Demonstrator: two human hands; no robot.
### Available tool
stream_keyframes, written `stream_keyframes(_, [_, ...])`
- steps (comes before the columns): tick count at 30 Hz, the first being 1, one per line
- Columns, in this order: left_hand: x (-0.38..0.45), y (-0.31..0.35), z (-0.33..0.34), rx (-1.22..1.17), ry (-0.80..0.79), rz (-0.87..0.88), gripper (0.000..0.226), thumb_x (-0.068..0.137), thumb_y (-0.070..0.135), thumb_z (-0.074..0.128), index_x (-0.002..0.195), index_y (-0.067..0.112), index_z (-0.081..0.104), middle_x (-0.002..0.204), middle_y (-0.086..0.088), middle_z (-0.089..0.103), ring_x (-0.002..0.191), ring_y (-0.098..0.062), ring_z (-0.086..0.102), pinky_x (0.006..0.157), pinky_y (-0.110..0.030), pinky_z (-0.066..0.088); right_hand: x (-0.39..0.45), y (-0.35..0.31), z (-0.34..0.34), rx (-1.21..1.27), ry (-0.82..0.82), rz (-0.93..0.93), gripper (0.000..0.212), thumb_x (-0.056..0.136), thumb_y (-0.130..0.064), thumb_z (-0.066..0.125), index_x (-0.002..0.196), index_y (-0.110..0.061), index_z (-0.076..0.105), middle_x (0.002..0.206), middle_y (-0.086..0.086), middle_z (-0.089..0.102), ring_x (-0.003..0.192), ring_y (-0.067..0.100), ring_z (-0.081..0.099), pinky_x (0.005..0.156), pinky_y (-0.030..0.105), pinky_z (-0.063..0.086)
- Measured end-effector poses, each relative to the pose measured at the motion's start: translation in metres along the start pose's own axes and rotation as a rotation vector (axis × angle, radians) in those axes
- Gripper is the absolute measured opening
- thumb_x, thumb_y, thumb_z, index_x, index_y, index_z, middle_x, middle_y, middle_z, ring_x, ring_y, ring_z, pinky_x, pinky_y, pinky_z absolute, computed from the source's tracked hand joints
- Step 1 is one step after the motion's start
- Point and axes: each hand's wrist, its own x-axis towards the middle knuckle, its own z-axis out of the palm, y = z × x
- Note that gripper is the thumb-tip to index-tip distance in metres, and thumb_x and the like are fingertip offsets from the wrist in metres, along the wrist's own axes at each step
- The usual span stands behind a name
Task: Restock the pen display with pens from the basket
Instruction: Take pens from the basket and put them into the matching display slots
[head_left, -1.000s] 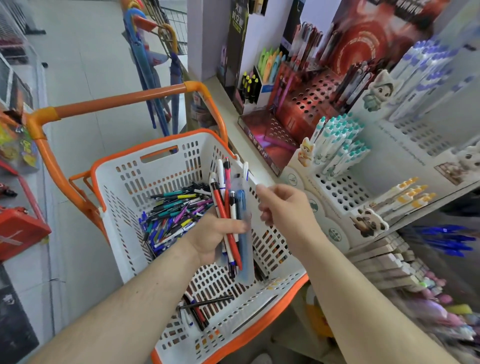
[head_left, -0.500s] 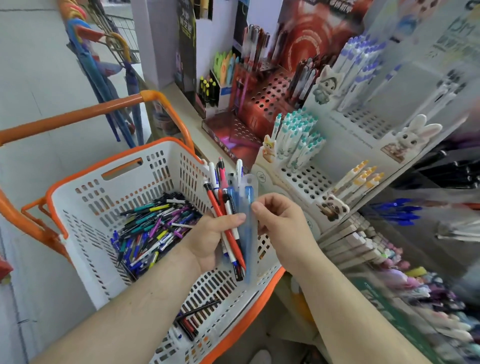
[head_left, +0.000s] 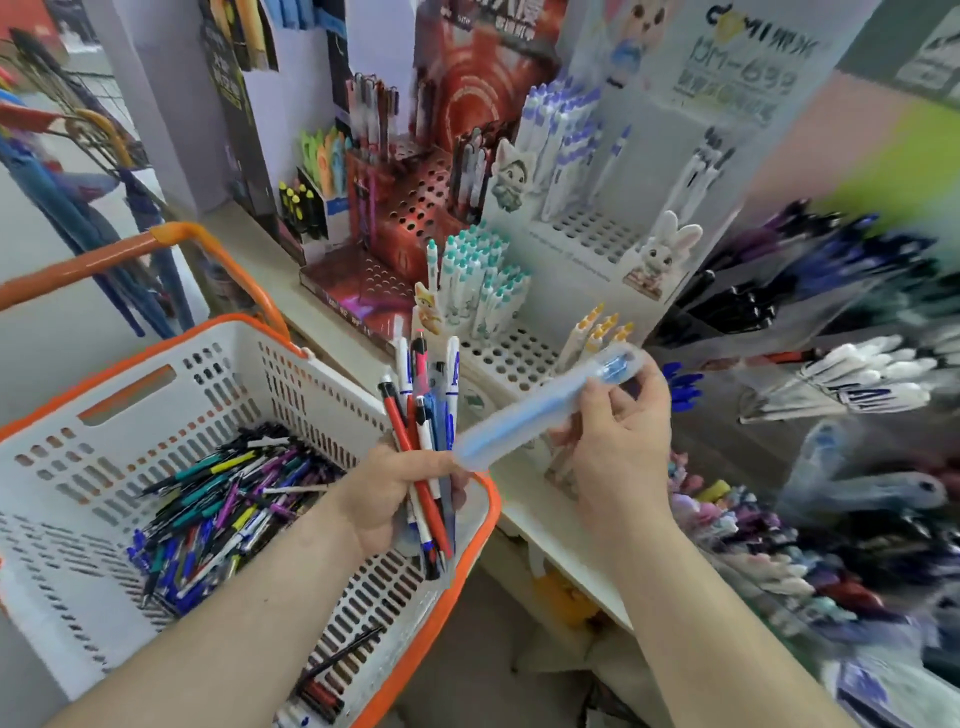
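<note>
The shelf goods (head_left: 831, 322) right of the white pen display (head_left: 587, 244) smear into blur. The clear-sleeved blue pen (head_left: 540, 410) before the display is motion-blurred, its detail unreadable. The basket (head_left: 332, 649) left of the display is cut off at the frame's bottom and left edges.

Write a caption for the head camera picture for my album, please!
Left hand grips mixed pens; right hand lifts a translucent blue pen packet.

Pale blue pen (head_left: 540, 410) tilted, pinched before white pegboard display (head_left: 519, 358). Mixed pen bunch (head_left: 423, 415) upright in fist over white-orange basket (head_left: 218, 358); loose pens (head_left: 218, 499) heaped inside.
</note>
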Motion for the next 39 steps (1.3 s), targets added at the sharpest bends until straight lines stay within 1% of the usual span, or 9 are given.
stream_keyframes(4, [0.017,-0.009,0.032,-0.060,-0.078,-0.019,0.026,0.066,0.007,0.065,0.091,0.005,0.063,0.062,-0.011,0.058,0.052,-0.024,0.059,0.049,-0.031,0.051,0.003,-0.008,-0.039,-0.062,0.088,-0.097,0.026,0.102,-0.007,0.050,0.127,-0.012,0.048,0.091,0.007,0.064,0.062,0.006,0.063,0.062,0.022,0.055])
stream_keyframes(11, [0.038,-0.022,0.090,-0.103,-0.169,-0.049,0.060,0.038,0.015,0.091,0.093,0.010,0.067,0.068,-0.010,0.062,0.058,-0.021,0.060,0.055,-0.029,0.053,0.003,-0.027,-0.113,0.014,0.186,-0.093,0.030,0.100,-0.007,0.055,0.113,-0.033,0.048,0.089,0.007,0.068,0.061,0.012,0.067,0.059,0.033,0.058])
stream_keyframes(16, [0.046,-0.035,0.154,0.042,-0.085,-0.095,0.026,0.065,0.002,0.072,0.088,0.005,0.060,0.057,-0.007,0.061,0.046,-0.017,0.060,0.045,-0.023,0.051,0.003,-0.038,-0.155,-0.029,0.232,-0.201,0.029,0.097,-0.003,0.058,0.113,-0.026,0.052,0.087,0.005,0.064,0.062,0.014,0.068,0.057,0.020,0.054])
stream_keyframes(21, [0.055,-0.053,0.199,0.126,-0.059,-0.081,0.026,0.071,0.007,0.070,0.095,0.001,0.063,0.063,-0.009,0.056,0.058,-0.025,0.057,0.056,-0.031,0.058,0.012,-0.058,-0.203,0.037,0.291,-0.185,0.006,0.101,-0.016,0.056,0.102,-0.017,0.061,0.085,0.012,0.065,0.058,0.014,0.064,0.057,0.020,0.053])
stream_keyframes(24, [0.055,-0.061,0.223,0.208,-0.017,-0.045,0.005,0.085,0.001,0.064,0.090,0.001,0.062,0.062,-0.008,0.054,0.050,-0.020,0.055,0.049,-0.029,0.055,0.020,-0.069,-0.230,0.036,0.319,-0.196,0.024,0.103,-0.021,0.052,0.085,-0.015,0.067,0.065,0.004,0.062,0.056,0.016,0.060,0.059,0.028,0.055])
stream_keyframes(27, [0.057,-0.069,0.240,0.237,0.023,0.012,0.005,0.087,-0.002,0.063,0.084,0.002,0.063,0.064,-0.011,0.057,0.051,-0.022,0.056,0.056,-0.034,0.053,0.023,-0.085,-0.253,0.039,0.339,-0.216,0.028,0.100,-0.017,0.057,0.075,-0.019,0.069,0.056,0.001,0.062,0.056,0.017,0.060,0.058,0.029,0.055])
stream_keyframes(33, [0.057,-0.075,0.246,0.189,0.045,0.035,0.011,0.088,-0.005,0.059,0.086,0.004,0.065,0.068,-0.012,0.059,0.060,-0.024,0.058,0.066,-0.036,0.051,0.034,-0.099,-0.283,-0.327,0.324,-0.381,0.028,0.096,-0.018,0.062,0.070,-0.021,0.071,0.057,0.001,0.065,0.054,0.027,0.055,0.053,0.041,0.052])
stream_keyframes(36, [0.057,-0.073,0.249,0.186,-0.014,0.038,0.013,0.087,-0.005,0.058,0.086,0.005,0.065,0.067,-0.010,0.059,0.061,-0.024,0.058,0.061,-0.035,0.054,0.042,-0.083,-0.278,-0.547,0.226,-0.355,0.029,0.096,-0.022,0.060,0.072,-0.009,0.071,0.063,0.012,0.064,0.051,0.022,0.047,0.051,0.037,0.044])
stream_keyframes(39, [0.061,-0.068,0.250,0.203,-0.081,0.052,0.014,0.087,-0.005,0.057,0.085,0.006,0.064,0.066,-0.009,0.059,0.060,-0.023,0.059,0.060,-0.035,0.055,0.050,-0.070,-0.270,-0.725,0.171,-0.296,0.032,0.096,-0.022,0.059,0.070,-0.008,0.071,0.059,0.009,0.065,0.050,0.016,0.050,0.054,0.031,0.045])
